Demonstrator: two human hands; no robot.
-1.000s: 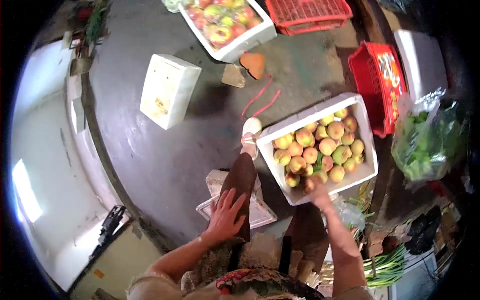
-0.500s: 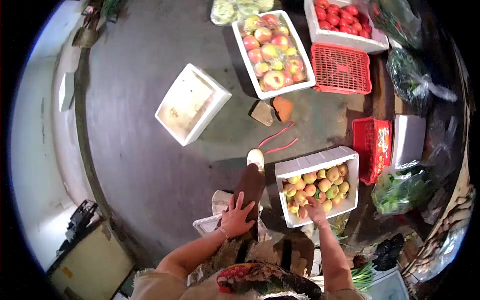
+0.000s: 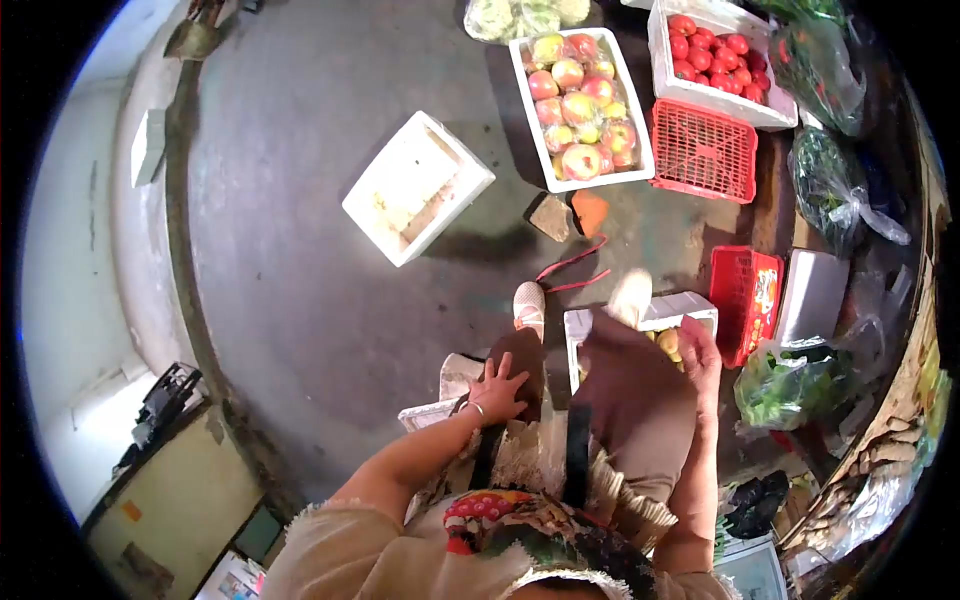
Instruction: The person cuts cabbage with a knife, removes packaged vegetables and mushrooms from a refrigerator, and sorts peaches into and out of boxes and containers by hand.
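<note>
My left hand (image 3: 497, 391) rests on my left leg, its fingers spread and holding nothing. My right hand (image 3: 700, 352) is at the right side of a white foam box (image 3: 693, 304). Its fingers are smeared, so I cannot make out whether they touch the rim or hold anything. Round yellow-red fruit (image 3: 668, 342) shows inside the box. My raised right leg (image 3: 635, 400) covers most of the box and fruit, with the pale shoe (image 3: 630, 297) over its far rim. My left shoe (image 3: 529, 306) stands on the floor left of the box.
Ahead are a white foam box (image 3: 448, 222), a tray of wrapped apples (image 3: 548, 165), a box of tomatoes (image 3: 715, 65) and a red crate (image 3: 703, 150). Another red crate (image 3: 745, 300) and bagged greens (image 3: 790, 385) stand right. A stone (image 3: 550, 217) and red strap (image 3: 570, 268) lie on the floor.
My right hand has moved from the fruit to the box's right side. My right leg has swung up over the box, hiding most of the fruit. My left hand stays on my leg.
</note>
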